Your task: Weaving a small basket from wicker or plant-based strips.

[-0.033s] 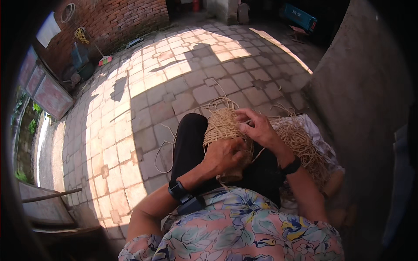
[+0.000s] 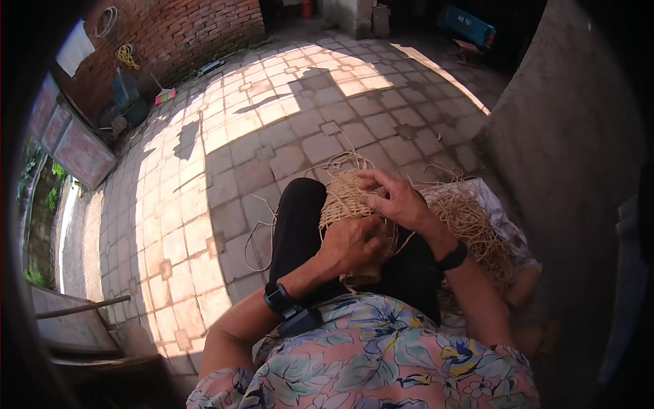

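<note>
- The half-woven straw basket [image 2: 346, 199] sits on the person's lap, against the black trousers [image 2: 300, 225]. The left hand [image 2: 351, 245] cups it from below, fingers curled round its near side, and the right hand [image 2: 395, 199] lies over the top, fingers bent and pressed on the weave.
- I cannot tell whether the right fingertips pinch a single strand; they are hidden in the straw.
- If the left hand's hold slackens, the basket could roll off the knee onto the paved floor [image 2: 259, 136].
- Loose strands [image 2: 262, 228] trail down over the trouser leg to the paving; one could snag or get pulled out of the weave when the basket turns.
- The pile of loose straw [image 2: 473, 221] lies just beside the right forearm; a sweep of the arm could tangle or scatter it.
- Dry straw bent hard under those fingers may well snap.
</note>
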`<state>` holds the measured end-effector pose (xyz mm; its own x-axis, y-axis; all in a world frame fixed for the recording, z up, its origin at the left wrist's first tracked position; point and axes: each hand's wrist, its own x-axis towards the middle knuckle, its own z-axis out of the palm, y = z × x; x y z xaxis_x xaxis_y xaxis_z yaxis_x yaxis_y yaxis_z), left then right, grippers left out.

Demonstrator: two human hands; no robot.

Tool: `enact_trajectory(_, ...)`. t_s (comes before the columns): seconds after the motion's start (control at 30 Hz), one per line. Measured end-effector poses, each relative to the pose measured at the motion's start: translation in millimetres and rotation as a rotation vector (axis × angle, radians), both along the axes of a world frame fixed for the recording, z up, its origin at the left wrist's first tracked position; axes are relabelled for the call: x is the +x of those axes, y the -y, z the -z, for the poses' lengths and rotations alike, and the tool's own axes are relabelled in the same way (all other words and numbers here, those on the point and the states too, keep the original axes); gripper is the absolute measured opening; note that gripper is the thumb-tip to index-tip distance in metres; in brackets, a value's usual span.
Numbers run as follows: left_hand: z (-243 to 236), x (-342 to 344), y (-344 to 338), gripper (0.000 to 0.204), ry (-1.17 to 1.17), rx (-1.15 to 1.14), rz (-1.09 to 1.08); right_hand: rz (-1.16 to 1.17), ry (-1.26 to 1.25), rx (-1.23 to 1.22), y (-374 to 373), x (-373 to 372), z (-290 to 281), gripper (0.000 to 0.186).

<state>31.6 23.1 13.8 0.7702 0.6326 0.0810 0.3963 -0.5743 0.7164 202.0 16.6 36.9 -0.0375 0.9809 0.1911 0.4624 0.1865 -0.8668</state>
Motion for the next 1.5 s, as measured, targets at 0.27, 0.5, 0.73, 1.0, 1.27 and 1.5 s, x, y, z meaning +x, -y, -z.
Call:
enact_trajectory(0.27,-13.5,-28.6,-21.3,0.02,0.349,-0.207,-0.17,-0.035,-0.577,-0.106,19.4,19.2,-3.0,0.017)
enact_trajectory(0.5,-16.4,-15.5,-29.6,0.023,0.181,0.025,-0.054,0.257,-0.083,0.064,74.4,33.8,21.9,0.007)
enact_trajectory(0.73,-19.2,6.3,-32.7,0.035,-0.123,0.287,0.111,0.299,0.176,0.184,66.6,16.8,44.0,0.007)
enact_trajectory(1.0,-8.6,5.6,-44.7,0.036,-0.012,0.159,0.076,0.267,0.263,0.212,54.9,9.6,49.1,0.008)
enact_trajectory(1.27,-51.3,-27.4,-51.5,0.03,0.234,-0.231,-0.014,0.146,-0.018,0.268,39.6,-12.2,6.2,0.014)
enact_trajectory(1.5,-15.0,-47.1,-40.9,0.026,0.301,-0.361,-0.111,-0.003,-0.36,-0.083,45.5,-16.5,18.8,0.01)
